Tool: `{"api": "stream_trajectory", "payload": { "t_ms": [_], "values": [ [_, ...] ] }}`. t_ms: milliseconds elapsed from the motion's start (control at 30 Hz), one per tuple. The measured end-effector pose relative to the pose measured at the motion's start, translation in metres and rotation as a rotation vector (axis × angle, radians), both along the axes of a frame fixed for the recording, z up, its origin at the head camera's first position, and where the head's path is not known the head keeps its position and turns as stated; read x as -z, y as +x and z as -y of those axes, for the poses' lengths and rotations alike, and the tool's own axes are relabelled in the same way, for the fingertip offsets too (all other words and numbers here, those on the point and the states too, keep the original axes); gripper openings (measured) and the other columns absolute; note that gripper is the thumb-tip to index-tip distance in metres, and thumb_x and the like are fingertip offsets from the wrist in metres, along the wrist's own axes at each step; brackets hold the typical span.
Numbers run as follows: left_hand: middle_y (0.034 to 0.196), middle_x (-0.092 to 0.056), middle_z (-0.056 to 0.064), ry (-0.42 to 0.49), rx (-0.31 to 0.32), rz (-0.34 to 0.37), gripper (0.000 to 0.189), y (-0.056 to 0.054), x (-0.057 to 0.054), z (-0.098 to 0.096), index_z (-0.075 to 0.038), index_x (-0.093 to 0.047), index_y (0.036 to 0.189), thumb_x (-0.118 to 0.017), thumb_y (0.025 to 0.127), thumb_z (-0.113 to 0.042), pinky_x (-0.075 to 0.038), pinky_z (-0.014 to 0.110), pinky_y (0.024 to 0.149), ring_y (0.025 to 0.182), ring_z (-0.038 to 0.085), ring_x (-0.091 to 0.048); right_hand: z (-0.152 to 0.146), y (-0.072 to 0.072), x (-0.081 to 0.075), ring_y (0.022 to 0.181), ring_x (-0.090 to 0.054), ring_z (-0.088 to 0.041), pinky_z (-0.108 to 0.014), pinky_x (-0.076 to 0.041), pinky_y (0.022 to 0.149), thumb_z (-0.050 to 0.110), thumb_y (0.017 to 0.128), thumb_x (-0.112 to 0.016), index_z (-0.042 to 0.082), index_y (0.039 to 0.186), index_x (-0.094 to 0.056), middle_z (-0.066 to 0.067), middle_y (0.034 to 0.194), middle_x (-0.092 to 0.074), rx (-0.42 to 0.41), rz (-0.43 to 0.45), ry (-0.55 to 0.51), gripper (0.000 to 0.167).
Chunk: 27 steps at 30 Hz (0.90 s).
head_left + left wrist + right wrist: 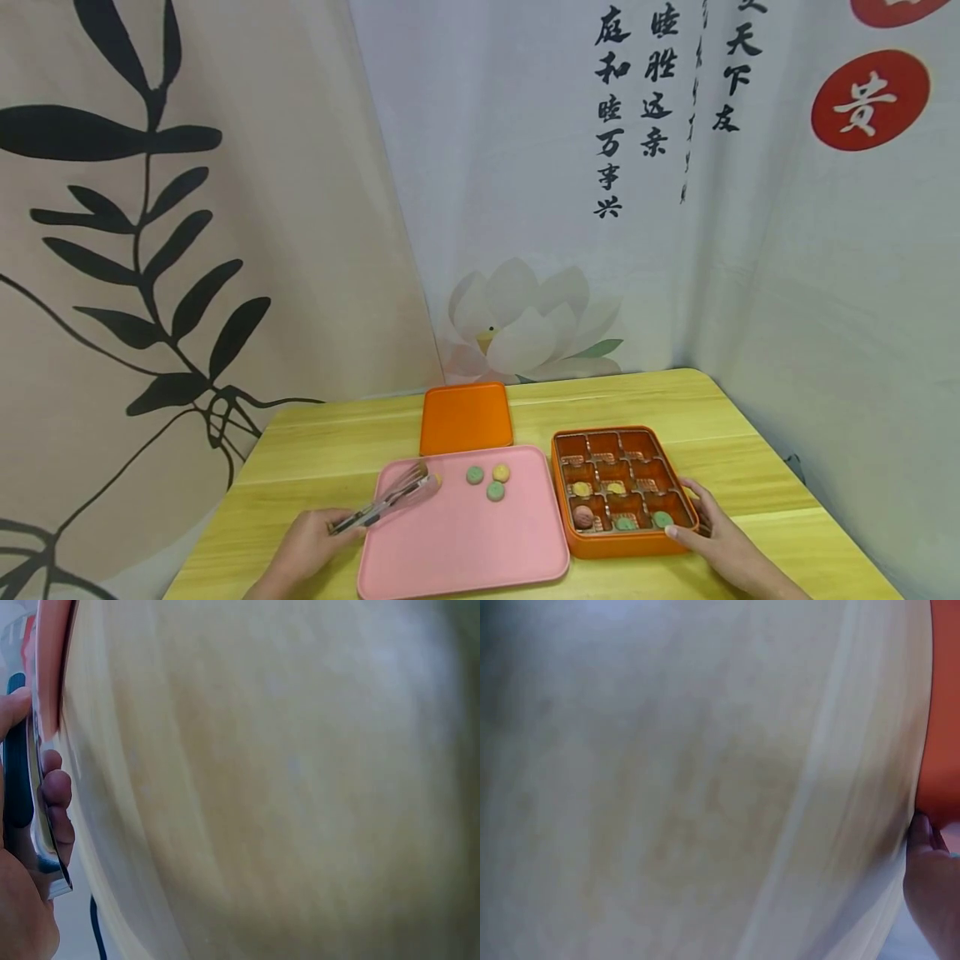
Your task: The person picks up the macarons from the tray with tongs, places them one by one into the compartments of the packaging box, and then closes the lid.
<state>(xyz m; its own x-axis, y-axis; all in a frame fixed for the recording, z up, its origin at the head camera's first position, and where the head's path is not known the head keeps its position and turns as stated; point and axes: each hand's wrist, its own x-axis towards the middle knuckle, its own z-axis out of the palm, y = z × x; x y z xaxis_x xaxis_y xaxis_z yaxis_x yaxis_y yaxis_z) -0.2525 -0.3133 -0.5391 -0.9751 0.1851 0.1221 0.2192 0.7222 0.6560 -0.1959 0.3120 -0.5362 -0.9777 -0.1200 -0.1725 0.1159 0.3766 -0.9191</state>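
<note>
Tongs [386, 502] are gripped in the left hand [318, 537], angled over the pink tray's [465, 550] left side, a yellow piece [438, 480] seen by their tips; whether it is pinched cannot be told. Farther right on the tray, two green pieces [496, 491] and another yellow one [501, 473] are grouped. The orange box [630, 546], right of the tray, is grasped near its near right corner by the right hand [716, 533], five pieces [583, 517] held inside.
</note>
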Motion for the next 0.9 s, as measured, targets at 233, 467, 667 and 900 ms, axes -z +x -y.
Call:
{"api": "stream_trajectory", "payload": {
  "t_ms": [233,467,667,900],
  "values": [
    [0.085,-0.071,-0.008,-0.035,0.015,-0.042,0.026,-0.0008,-0.0004,-0.0018,-0.017,-0.078,0.098,-0.08,0.083,-0.038,-0.047,0.023,0.061,0.068,0.002,-0.054,0.0009,0.0002,-0.0014,0.132,-0.035,-0.053,-0.058,-0.042,0.097,0.031,0.098,-0.062,0.011,0.156,-0.008,-0.037,0.148,-0.028,0.005,-0.003,0.025,0.082],
    [0.088,-0.072,-0.007,-0.103,0.016,-0.072,0.025,0.0,-0.0044,-0.0056,-0.018,-0.078,0.097,-0.079,0.083,-0.039,-0.048,0.024,0.062,0.069,0.0,-0.055,0.0011,0.0011,-0.0023,0.132,-0.034,-0.055,-0.059,-0.043,0.096,0.03,0.099,-0.062,0.008,0.155,-0.007,-0.039,0.148,-0.026,-0.005,-0.011,0.034,0.082],
    [0.084,-0.071,-0.01,-0.098,0.031,-0.088,0.017,-0.0002,-0.0035,-0.0076,-0.022,-0.078,0.091,-0.078,0.084,-0.038,-0.046,0.023,0.059,0.067,-0.001,-0.053,0.0004,0.0007,-0.0013,0.135,-0.028,-0.058,-0.061,-0.041,0.097,0.03,0.099,-0.062,0.009,0.155,-0.007,-0.04,0.149,-0.023,0.0,0.0,0.047,0.082],
    [0.072,-0.062,-0.014,-0.087,0.025,-0.097,0.008,-0.0004,-0.0026,-0.0082,-0.025,-0.077,0.082,-0.078,0.086,-0.032,-0.038,0.022,0.051,0.059,0.001,-0.047,-0.0006,-0.0007,0.0,0.136,-0.02,-0.06,-0.063,-0.04,0.096,0.03,0.099,-0.061,0.008,0.156,-0.006,-0.042,0.15,-0.018,-0.003,-0.009,0.068,0.082]
  ]
}}
